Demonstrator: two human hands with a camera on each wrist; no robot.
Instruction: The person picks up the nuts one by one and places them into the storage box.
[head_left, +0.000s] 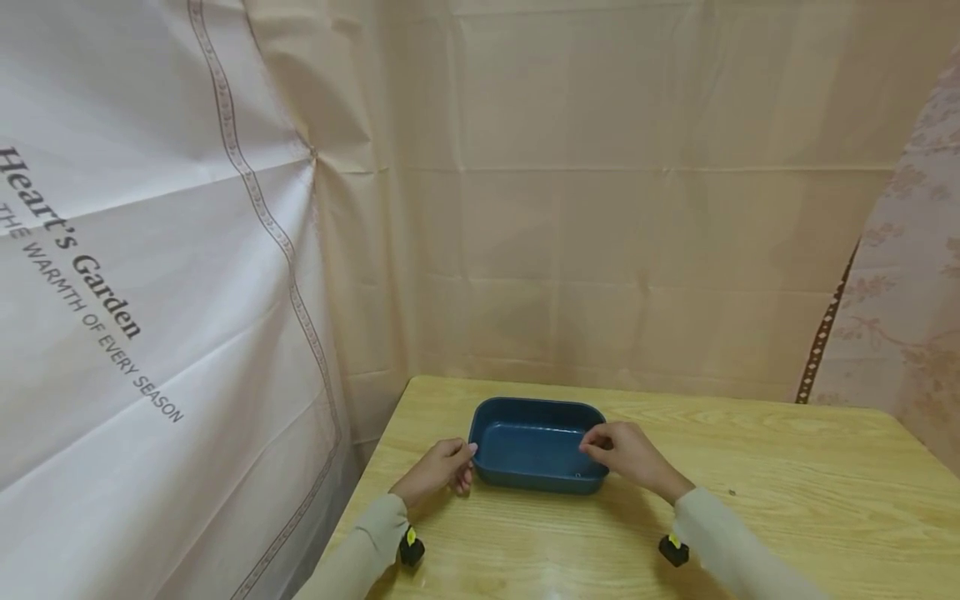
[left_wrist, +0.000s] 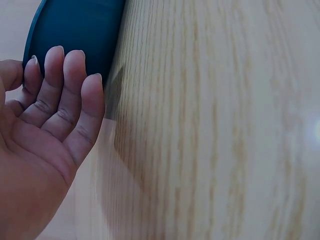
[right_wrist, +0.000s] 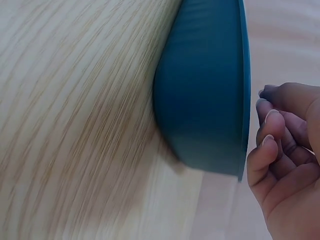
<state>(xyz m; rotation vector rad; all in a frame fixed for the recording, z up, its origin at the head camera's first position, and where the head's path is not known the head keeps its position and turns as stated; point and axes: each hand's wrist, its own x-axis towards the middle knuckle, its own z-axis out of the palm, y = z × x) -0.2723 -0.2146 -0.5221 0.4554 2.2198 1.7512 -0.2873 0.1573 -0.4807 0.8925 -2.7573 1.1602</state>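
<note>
A deep blue rectangular dish (head_left: 536, 482) with rounded corners stands upright on the wooden table. At its left end, my left hand (head_left: 442, 467) pinches the rim between thumb and forefinger; the other fingers (left_wrist: 74, 75) lie loosely bent against the outer wall. My right hand (head_left: 626, 454) is over the right end of the dish, thumb and forefinger tips together and the other fingers curled. Between those tips no object shows in the right wrist view, where the hand (right_wrist: 287, 155) appears beside the rim. A tiny ring-like piece (head_left: 577, 476) is seen inside the dish, below the right fingertips.
Another tiny dark piece (head_left: 732, 492) lies on the table (head_left: 810, 500) to the right of my right hand. Beige cloth (head_left: 615, 208) hangs behind the table, and a white printed cloth (head_left: 187, 292) hangs along the left side.
</note>
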